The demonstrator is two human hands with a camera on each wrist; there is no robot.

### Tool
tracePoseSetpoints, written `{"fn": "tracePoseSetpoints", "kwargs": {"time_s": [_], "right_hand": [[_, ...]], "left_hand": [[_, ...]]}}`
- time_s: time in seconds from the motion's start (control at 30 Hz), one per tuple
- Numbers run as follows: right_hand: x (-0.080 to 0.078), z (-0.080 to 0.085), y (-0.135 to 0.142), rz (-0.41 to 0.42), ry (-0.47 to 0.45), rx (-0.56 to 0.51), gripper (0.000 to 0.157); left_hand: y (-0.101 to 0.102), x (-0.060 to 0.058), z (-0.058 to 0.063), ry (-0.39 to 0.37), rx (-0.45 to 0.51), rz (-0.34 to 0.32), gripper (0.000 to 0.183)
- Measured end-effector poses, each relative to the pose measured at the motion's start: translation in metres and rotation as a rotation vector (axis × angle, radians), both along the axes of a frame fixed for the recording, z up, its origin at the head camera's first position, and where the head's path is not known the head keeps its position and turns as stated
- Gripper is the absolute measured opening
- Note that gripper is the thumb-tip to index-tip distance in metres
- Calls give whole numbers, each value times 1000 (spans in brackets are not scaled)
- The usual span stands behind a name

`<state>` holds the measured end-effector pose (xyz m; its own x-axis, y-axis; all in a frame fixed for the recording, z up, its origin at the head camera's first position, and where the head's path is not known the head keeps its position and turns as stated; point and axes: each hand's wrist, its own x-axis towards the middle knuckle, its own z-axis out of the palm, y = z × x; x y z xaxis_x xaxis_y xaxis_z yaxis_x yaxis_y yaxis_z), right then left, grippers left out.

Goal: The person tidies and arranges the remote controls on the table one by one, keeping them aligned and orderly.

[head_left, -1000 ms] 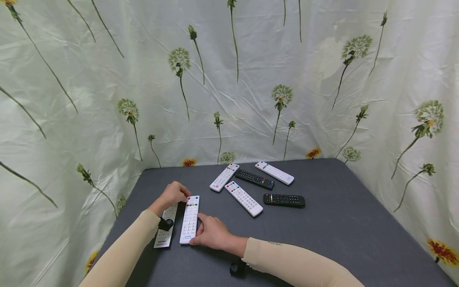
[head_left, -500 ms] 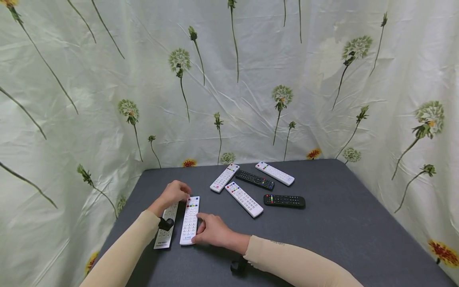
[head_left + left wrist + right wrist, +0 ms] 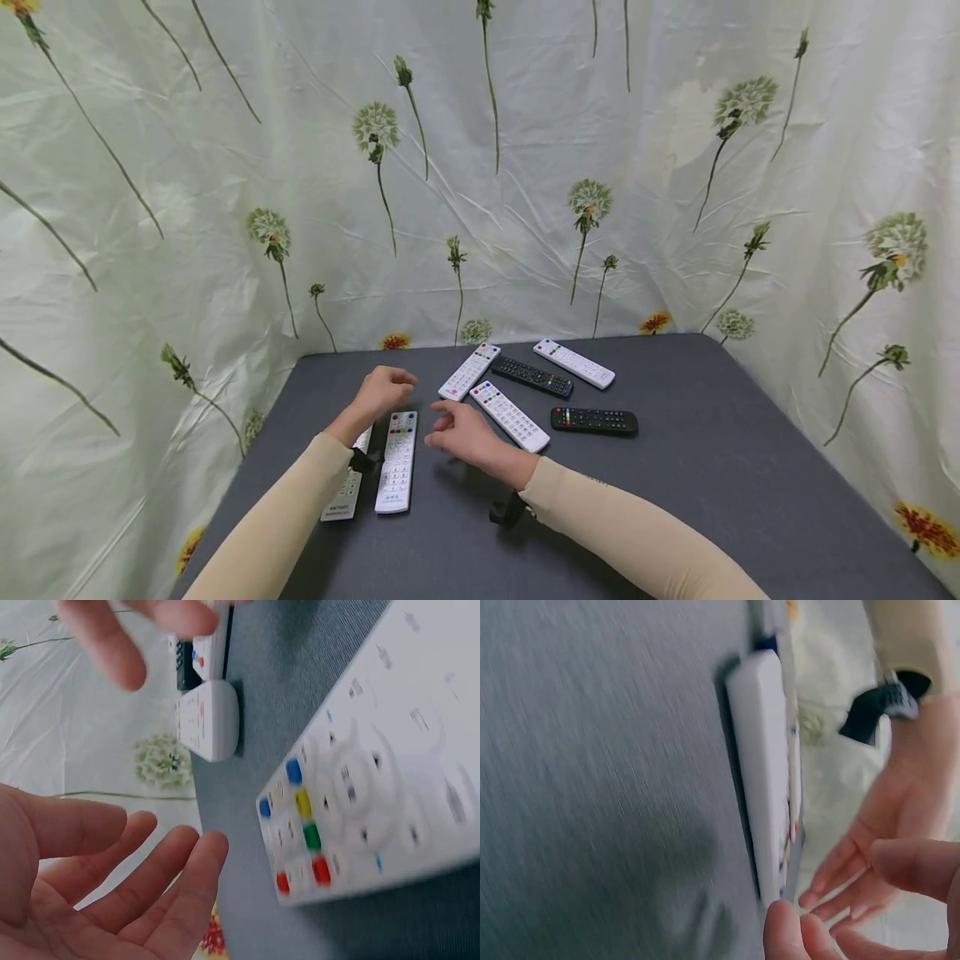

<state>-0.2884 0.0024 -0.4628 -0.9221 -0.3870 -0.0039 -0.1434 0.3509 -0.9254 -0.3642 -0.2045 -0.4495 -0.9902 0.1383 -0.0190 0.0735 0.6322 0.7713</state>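
My left hand (image 3: 384, 393) is above the top end of a white remote control (image 3: 396, 467), holding nothing, its fingers loosely bent. To that remote's right, my right hand (image 3: 471, 435) hovers over the table with thumb and fingers apart, also holding nothing. Partly hidden by my left wrist, another white remote (image 3: 343, 498) lies alongside the first, nearly parallel. In the left wrist view, the near remote's coloured buttons (image 3: 312, 834) show beside my left hand's fingers (image 3: 176, 877). My right hand's fingers (image 3: 784, 930) show at the bottom of the right wrist view.
Beyond my right hand lie a white remote (image 3: 510, 417), another slanted white one (image 3: 469, 372), a black remote (image 3: 532, 377) and a white one (image 3: 574, 363) at the back. A second black remote (image 3: 594, 421) lies farther right. A flowered curtain (image 3: 525, 208) encloses the dark table (image 3: 675, 500).
Both hands have let go of the white remote, which stays in place. The left hand has lifted and moved up and right; the right hand has moved away, up and right.
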Motion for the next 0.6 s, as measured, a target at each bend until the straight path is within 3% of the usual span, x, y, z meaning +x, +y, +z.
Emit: {"fn": "tracePoseSetpoints", "kwargs": {"time_s": [0.23,0.47,0.6], "right_hand": [[-22,-3,10,-162,-66,-123,65],[-37,-14,16,-256,-114,-111,75],[-42,-15,17,-283,-92,-88,76]], "left_hand": [[16,-12,-9,-54,117,53,32],[35,-20,-13,-175,212,66,42],[44,-27,-18,-194,235,74,45]]}}
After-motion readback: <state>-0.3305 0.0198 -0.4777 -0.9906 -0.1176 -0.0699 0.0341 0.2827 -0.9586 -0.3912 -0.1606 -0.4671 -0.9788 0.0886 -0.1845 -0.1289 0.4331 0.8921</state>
